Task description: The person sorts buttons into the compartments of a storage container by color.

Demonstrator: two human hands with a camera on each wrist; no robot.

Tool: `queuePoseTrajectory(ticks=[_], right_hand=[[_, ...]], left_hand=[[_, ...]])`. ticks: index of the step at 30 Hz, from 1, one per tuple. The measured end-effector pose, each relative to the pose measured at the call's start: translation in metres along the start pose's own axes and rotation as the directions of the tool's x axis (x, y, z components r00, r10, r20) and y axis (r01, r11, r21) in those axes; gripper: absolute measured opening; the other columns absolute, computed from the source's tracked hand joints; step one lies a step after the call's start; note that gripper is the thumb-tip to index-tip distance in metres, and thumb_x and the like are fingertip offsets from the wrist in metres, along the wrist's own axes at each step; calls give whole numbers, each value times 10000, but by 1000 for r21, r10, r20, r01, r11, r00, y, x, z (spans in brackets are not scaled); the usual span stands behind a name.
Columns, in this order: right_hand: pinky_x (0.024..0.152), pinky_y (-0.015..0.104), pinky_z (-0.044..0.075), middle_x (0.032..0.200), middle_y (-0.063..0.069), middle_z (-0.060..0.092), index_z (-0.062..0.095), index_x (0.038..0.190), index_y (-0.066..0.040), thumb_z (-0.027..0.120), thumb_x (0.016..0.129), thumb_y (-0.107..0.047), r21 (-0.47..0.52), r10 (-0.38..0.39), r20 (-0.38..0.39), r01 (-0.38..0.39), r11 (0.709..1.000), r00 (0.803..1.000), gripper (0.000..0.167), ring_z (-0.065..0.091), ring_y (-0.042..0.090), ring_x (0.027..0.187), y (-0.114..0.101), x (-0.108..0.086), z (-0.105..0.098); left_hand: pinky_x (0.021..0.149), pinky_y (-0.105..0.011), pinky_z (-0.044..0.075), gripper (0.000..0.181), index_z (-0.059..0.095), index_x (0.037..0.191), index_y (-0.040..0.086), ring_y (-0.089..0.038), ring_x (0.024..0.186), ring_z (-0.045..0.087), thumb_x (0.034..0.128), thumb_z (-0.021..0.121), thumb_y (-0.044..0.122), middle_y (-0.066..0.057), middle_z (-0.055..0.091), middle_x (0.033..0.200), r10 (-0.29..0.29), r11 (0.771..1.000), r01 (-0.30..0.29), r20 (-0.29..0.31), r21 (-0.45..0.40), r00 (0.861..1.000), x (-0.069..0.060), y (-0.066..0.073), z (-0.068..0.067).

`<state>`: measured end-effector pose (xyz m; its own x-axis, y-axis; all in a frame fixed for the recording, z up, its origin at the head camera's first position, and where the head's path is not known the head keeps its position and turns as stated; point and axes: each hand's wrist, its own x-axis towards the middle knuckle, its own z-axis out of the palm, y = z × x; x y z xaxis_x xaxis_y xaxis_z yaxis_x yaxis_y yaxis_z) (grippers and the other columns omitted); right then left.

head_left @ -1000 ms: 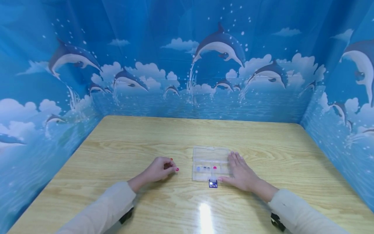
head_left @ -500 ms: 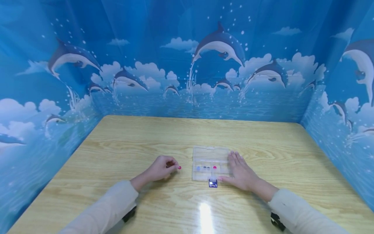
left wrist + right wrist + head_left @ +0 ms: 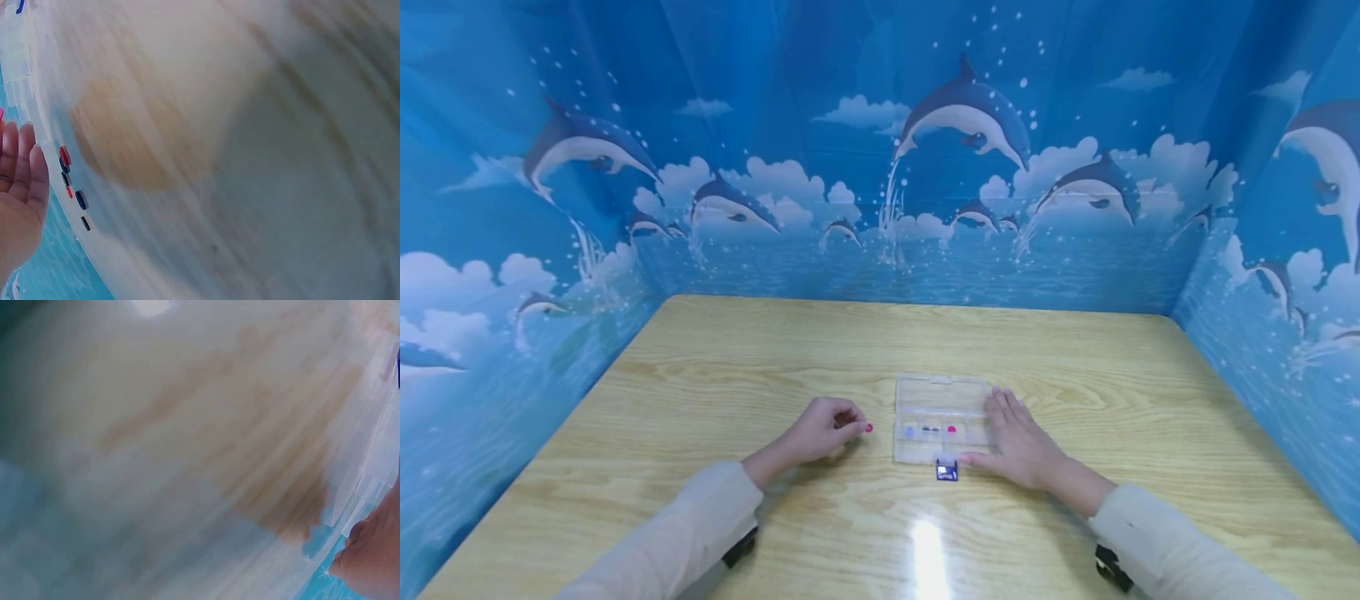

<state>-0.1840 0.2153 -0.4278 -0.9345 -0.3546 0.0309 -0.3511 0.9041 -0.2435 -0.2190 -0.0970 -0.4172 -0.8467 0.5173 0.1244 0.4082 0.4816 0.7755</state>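
My left hand [image 3: 820, 431] pinches a small round red piece [image 3: 869, 427] between thumb and fingers, just left of a clear plastic compartment box [image 3: 904, 456]. The box lies with its transparent lid [image 3: 942, 393] folded back on the far side. In its compartments sit a pale blue piece [image 3: 909, 432], a pair of dark pieces [image 3: 930, 430] and a pinkish-red piece [image 3: 951, 430]. With fingers extended, my right hand [image 3: 1026, 450] rests against the box's right side. Several small red and dark discs [image 3: 82, 200] lie near my left hand in the left wrist view.
A small dark blue tab or label [image 3: 947, 471] is at the box's front edge. The wood-grain table [image 3: 760, 342] reaches back to a blue dolphin-print curtain [image 3: 820, 108], which also stands along both sides. Both wrist views are mostly a blurred tabletop.
My left hand has moved rightward toward the box with the red piece at its fingertips. A second red spot by its fingers, seen one second ago, is now out of sight. My right hand stays put.
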Motion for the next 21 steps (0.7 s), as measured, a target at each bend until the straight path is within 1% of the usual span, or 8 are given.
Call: queuePoseTrajectory(ticks=[8, 15, 19, 21], right_hand=[[1127, 535, 166, 1466, 337, 180, 216, 1387, 152, 514, 821, -635, 4, 1, -2, -1, 1000, 1000, 1014, 144, 466, 1379, 0, 0, 0], [1127, 535, 163, 1467, 335, 175, 212, 1391, 148, 516, 826, -625, 8, -3, 0, 3, 1000, 1000, 1005, 144, 467, 1378, 0, 0, 0], [1125, 539, 167, 1466, 337, 179, 216, 1388, 151, 520, 827, -618, 7, -6, 3, 5, 1000, 1000, 999, 147, 471, 1376, -1, 0, -2], [1124, 541, 168, 1464, 338, 181, 219, 1387, 152, 522, 827, -615, 8, -6, 5, 6, 1000, 1000, 997, 148, 473, 1375, -2, 0, -3]], left_hand=[[548, -163, 442, 93, 661, 819, 16, -31, 609, 484, 862, 604, 76, -82, 659, 762, -13, 1000, 13, -3, -15, 1000, 4, 3, 3], [571, -174, 476, 76, 664, 832, 39, -49, 623, 517, 860, 609, 83, -59, 659, 769, -57, 998, 57, 3, -21, 998, 7, 5, 6], [576, -172, 476, 77, 665, 831, 38, -54, 634, 523, 861, 608, 81, -69, 666, 780, -50, 998, 50, 1, -29, 999, 9, 5, 8], [577, -170, 473, 82, 664, 827, 29, -55, 638, 523, 863, 606, 75, -78, 670, 788, -34, 999, 34, 0, -30, 999, 10, 5, 9]])
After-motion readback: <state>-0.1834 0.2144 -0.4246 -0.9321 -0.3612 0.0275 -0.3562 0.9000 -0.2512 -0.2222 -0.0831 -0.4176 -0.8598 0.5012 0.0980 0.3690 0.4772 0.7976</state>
